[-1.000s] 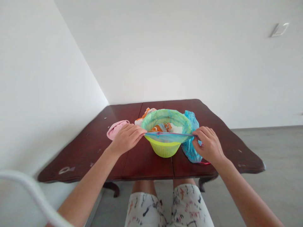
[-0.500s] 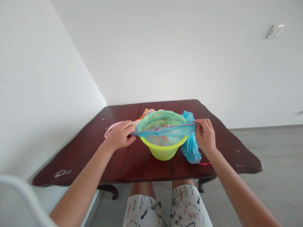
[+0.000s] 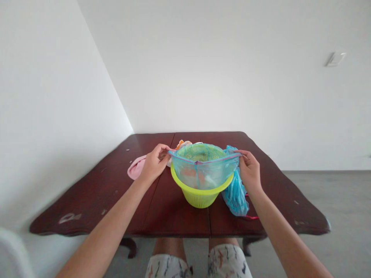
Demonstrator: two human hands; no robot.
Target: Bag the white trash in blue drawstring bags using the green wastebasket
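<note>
A translucent blue plastic bag [image 3: 214, 170] with a pink drawstring along its mouth lines a yellow-green plastic basket [image 3: 201, 199]. My left hand [image 3: 156, 160] pinches the left end of the bag's mouth. At the right end, my right hand [image 3: 249, 168] grips the same edge between thumb and fingers. The near edge is stretched between both hands and stands above the basket's front rim. Through the film, orange and white contents show faintly; I cannot make out what they are.
The dark red wooden table [image 3: 116, 200] carries another crumpled blue plastic bag [image 3: 236, 197] right of the basket. A pink cloth [image 3: 137, 167] lies at the left, with an orange-and-white item [image 3: 183, 144] behind the basket. White walls [image 3: 203, 77] rise behind and to the left.
The near edge of the bag's mouth has been raised and spread, so more of its front wall stands above the basket rim. My view has tilted up slightly.
</note>
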